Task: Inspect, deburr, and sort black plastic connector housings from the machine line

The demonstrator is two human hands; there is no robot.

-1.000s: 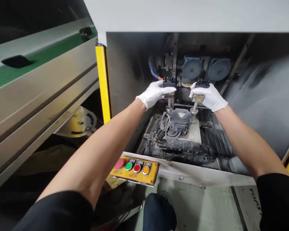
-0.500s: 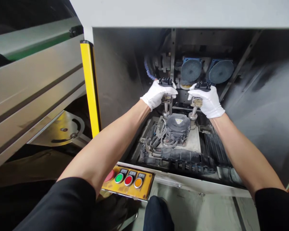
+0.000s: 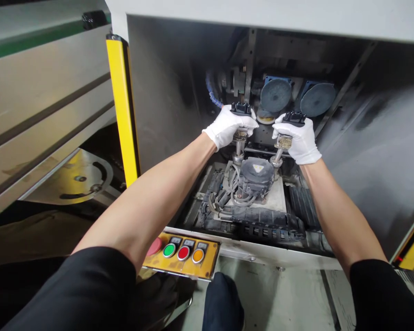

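Note:
Inside a machine cabinet, my white-gloved left hand (image 3: 229,125) is closed around a black pronged part (image 3: 241,108). Below that part stands a metal post (image 3: 239,148) with a worn block on top. My right hand (image 3: 304,141), gloved in white too, grips a second black pronged part (image 3: 294,118). This one is over a worn tan-topped block (image 3: 284,141) on a tilted metal post (image 3: 278,157). Prongs on both parts point up, and the fingers hide their lower sides. I cannot tell how firmly either part sits on its block.
Two round grey discs (image 3: 276,95) are mounted behind the hands. A dusty dark motor housing (image 3: 257,172) with cables lies between the posts. At the cabinet's front edge is a yellow button panel (image 3: 207,264). A yellow upright bar (image 3: 122,105) borders the opening at left.
The camera view has shifted and tilted slightly. Both hands keep their hold on the black parts over the posts, with little visible movement relative to the machine.

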